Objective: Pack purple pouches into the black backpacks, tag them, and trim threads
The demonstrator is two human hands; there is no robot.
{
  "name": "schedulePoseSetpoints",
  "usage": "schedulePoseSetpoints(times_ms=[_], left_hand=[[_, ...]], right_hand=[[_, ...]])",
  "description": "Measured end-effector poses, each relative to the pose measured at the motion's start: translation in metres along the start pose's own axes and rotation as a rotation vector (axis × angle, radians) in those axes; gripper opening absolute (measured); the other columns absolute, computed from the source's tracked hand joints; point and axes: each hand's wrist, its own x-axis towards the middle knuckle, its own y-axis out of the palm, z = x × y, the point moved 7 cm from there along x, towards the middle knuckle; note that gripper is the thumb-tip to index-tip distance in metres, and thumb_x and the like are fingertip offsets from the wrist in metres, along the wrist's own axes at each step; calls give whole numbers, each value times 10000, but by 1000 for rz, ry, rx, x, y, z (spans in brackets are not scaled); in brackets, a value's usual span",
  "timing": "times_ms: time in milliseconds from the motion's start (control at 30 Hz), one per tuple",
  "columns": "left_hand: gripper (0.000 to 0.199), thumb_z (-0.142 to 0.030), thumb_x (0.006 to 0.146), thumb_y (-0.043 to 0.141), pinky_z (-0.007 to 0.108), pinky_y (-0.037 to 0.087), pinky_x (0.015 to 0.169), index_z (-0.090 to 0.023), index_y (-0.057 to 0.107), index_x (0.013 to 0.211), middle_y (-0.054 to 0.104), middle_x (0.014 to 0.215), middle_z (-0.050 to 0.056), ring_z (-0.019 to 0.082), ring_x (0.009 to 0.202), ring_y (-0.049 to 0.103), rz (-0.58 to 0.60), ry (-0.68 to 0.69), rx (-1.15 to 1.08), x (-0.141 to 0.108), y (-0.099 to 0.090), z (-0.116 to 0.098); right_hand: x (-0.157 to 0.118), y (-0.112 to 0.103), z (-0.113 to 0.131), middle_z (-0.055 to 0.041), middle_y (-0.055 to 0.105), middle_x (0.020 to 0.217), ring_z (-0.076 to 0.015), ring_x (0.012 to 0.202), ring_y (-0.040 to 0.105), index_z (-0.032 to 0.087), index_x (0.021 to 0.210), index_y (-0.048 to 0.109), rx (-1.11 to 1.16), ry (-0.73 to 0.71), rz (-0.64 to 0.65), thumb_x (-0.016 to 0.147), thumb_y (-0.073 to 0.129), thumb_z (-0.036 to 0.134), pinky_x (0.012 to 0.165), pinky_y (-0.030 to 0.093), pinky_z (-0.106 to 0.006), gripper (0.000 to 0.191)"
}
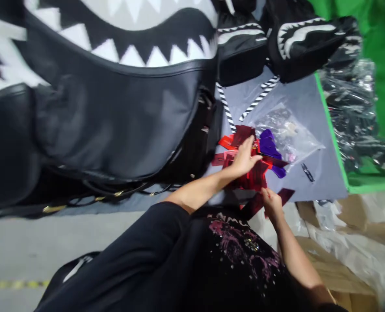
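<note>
My left hand (244, 158) lies with its fingers stretched out over a heap of red and dark-red flat pieces (254, 177) on the grey table. Close to my body, my right hand (271, 201) is closed on a dark-red flat piece (286, 196), whose ends stick out on both sides of the fingers. What these glossy pieces are made of I cannot tell. Purple pieces (269, 144) lie against the heap's right side, partly on a clear plastic bag (296, 136). Small dark thread snips (307, 172) rest on the table to the right.
Large black bags (121, 121) with white shark-tooth patterns fill the left. Smaller black bags (244, 47) with striped straps stand at the back. Plastic-wrapped dark items (351, 112) lie beyond the table's green edge (332, 130). Cardboard and plastic (338, 264) lie at lower right.
</note>
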Motion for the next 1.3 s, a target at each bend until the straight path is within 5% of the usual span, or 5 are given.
schedulePoseSetpoints(times_ms=[267, 533, 800, 1000, 1300], left_hand=[[186, -280, 859, 612, 234, 524, 796, -150, 742, 884, 755, 900, 54, 151, 859, 692, 190, -64, -360, -191, -96, 45], [258, -318, 891, 555, 216, 526, 704, -132, 734, 884, 734, 793, 45, 117, 688, 658, 45, 84, -472, -353, -392, 176], [311, -357, 927, 453, 203, 401, 538, -167, 689, 998, 672, 777, 4, 87, 553, 500, -153, -295, -187, -452, -649, 370], [285, -251, 941, 432, 233, 455, 758, -207, 685, 1066, 701, 904, 15, 137, 793, 614, -36, -271, -118, -434, -684, 399], [291, -118, 857, 508, 262, 470, 809, -197, 745, 1005, 727, 858, 35, 170, 810, 649, 199, -149, 27, -392, -621, 402]], right_hand=[[-101, 90, 157, -44, 573, 644, -198, 585, 532, 191, 867, 615, 94, -189, -107, 893, 346, 467, 575, 365, -307, 386], [-238, 266, 339, 9, 604, 828, -121, 591, 522, 253, 1155, 462, 900, -117, -37, 817, 547, 400, 442, 347, -200, 378], [-243, 488, 532, -66, 686, 854, -177, 723, 637, 165, 1277, 466, -100, -160, 181, 955, 286, 258, 680, 498, -281, 381], [-208, 517, 563, -139, 703, 1066, -224, 995, 652, 157, 1131, 606, -406, -99, 154, 964, 386, 242, 832, 467, -305, 288], [-188, 454, 492, -195, 701, 1047, -252, 983, 670, 97, 1213, 578, -519, 88, 56, 955, 374, 179, 827, 467, -333, 339]])
